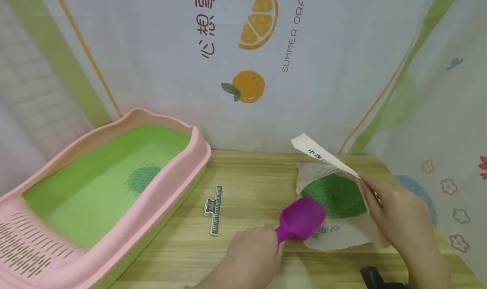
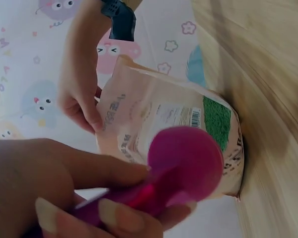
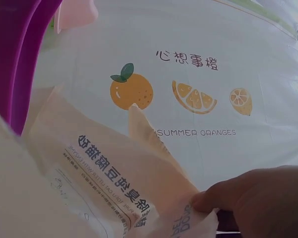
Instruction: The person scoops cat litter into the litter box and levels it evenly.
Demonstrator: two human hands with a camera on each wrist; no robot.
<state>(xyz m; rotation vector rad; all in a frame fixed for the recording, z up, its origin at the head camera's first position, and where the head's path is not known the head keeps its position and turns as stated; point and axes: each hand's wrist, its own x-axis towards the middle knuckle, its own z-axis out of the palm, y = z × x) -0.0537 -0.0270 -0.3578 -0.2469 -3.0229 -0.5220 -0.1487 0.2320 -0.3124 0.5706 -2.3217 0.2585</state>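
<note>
My left hand (image 1: 254,255) grips the handle of a purple scoop (image 1: 303,219), held at the near left edge of an open cat litter bag (image 1: 340,237). No pellets show on the visible purple surface. Green litter (image 1: 335,195) fills the mouth of the bag, which lies on its side. With thumb and fingers, my right hand (image 1: 403,215) pinches the bag's upper edge and holds that flap raised. In the left wrist view, the scoop (image 2: 186,163) covers part of the bag's printed side. The right wrist view shows the thumb pressed on the pale paper (image 3: 104,168).
A litter box (image 1: 198,147) with a pink rim and green base stands at the left, a small patch of green litter (image 1: 142,179) inside. Between box and bag lies a flat black-and-white clip-like piece (image 1: 215,211). A printed curtain (image 1: 323,90) hangs behind the wooden table (image 1: 243,170).
</note>
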